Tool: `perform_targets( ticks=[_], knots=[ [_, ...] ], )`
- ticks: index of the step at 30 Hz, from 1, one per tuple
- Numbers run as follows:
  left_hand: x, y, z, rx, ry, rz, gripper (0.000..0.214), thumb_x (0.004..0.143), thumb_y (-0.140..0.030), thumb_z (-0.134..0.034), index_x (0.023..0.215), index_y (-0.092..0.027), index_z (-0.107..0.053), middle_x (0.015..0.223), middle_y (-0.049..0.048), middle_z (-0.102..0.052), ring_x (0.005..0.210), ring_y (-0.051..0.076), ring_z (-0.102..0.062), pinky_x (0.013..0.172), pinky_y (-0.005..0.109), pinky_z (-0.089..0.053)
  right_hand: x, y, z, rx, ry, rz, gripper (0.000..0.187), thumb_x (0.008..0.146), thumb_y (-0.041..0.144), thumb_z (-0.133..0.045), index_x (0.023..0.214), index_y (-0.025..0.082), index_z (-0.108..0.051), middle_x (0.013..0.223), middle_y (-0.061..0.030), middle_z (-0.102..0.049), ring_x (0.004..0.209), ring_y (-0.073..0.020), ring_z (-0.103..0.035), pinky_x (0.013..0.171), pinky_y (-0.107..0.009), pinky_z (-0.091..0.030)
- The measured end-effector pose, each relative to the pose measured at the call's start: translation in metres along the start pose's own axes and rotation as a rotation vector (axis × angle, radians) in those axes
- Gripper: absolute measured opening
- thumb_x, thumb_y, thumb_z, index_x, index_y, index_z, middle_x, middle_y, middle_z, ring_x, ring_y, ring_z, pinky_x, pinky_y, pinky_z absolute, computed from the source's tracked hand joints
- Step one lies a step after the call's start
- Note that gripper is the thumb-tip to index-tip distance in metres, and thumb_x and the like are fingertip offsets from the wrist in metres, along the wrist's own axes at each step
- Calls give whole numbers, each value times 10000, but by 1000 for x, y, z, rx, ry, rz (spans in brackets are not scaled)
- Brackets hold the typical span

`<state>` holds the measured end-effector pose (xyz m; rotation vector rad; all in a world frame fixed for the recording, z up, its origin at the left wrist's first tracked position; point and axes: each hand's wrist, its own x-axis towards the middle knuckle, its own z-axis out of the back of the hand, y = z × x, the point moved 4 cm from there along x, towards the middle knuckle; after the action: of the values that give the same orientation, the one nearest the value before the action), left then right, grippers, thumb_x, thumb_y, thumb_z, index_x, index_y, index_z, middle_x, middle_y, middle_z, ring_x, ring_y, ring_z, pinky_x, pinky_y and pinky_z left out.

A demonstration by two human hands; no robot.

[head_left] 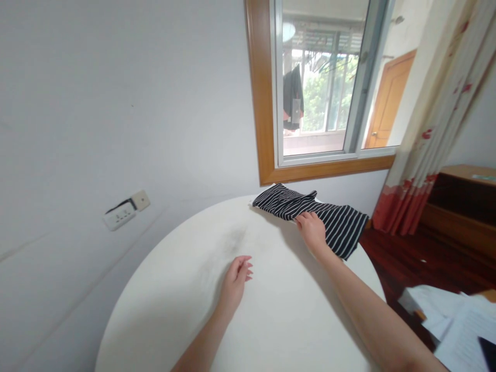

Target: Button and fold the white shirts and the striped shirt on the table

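A black garment with white stripes (344, 223) lies folded and slightly rumpled across the far right of the round white table (163, 289). Its exact kind cannot be made out. My right hand (312, 230) reaches to its near edge, fingers closed on the fabric, with the fingertips partly hidden. To the left, my left hand (237, 274) hovers over or rests on the bare tabletop, holding nothing. Its fingers are loosely bent and a little apart, well away from the garment.
A wall with a socket (121, 216) borders the table on the left. Behind stands a wood-framed window (267, 170). A patterned curtain (422, 155) hangs at the right, above a dark red floor (387, 258). Papers (457, 320) lie in a stack at the lower right.
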<state>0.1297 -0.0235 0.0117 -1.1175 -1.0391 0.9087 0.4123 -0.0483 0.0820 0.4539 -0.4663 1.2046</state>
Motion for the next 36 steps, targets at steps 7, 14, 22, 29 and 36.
perform_targets(
  ticks=[7, 14, 22, 29, 36],
  knots=[
    [-3, -3, 1, -15, 19, 37, 450, 737, -544, -579, 967, -159, -618, 820, 38, -626, 704, 144, -598, 653, 288, -527, -5, -9, -6, -90, 85, -66, 268, 905, 350, -551, 1106, 225, -678, 1084, -116, -585, 1046, -277, -473, 807, -360, -348],
    [-1, -5, 3, -98, 7, 85, 494, 680, -560, -636, 945, -144, -612, 803, 35, -628, 676, 139, -603, 657, 293, -536, 0, -16, 3, -39, 25, -46, 265, 898, 193, -508, 1120, 217, -649, 1084, -83, -621, 1034, -233, -500, 821, -299, -378],
    [-2, 2, -2, -326, 100, 285, 477, 748, -405, -688, 1114, -135, -547, 1022, 131, -663, 816, 204, -688, 790, 348, -556, -6, 27, 20, 176, 35, 97, 342, 885, 124, -460, 1186, 180, -614, 1132, -85, -612, 1042, -197, -558, 870, -262, -424],
    [10, 3, 28, -83, -160, 68, 505, 886, -458, -513, 1308, -186, -465, 1365, 164, -512, 1195, 243, -564, 1013, 416, -458, -60, 131, 24, 699, 413, 455, 279, 863, 73, -451, 970, 131, -702, 975, -79, -682, 989, -176, -606, 920, -264, -426],
    [11, -16, 43, 507, -134, -308, 404, 924, -429, -394, 1141, -188, -636, 1235, 96, -616, 1203, 220, -529, 1106, 434, -352, -87, 141, 33, 1139, 1146, 552, 405, 949, 450, -471, 1253, 200, -571, 980, -55, -696, 793, -134, -678, 700, -241, -519]
  ],
)
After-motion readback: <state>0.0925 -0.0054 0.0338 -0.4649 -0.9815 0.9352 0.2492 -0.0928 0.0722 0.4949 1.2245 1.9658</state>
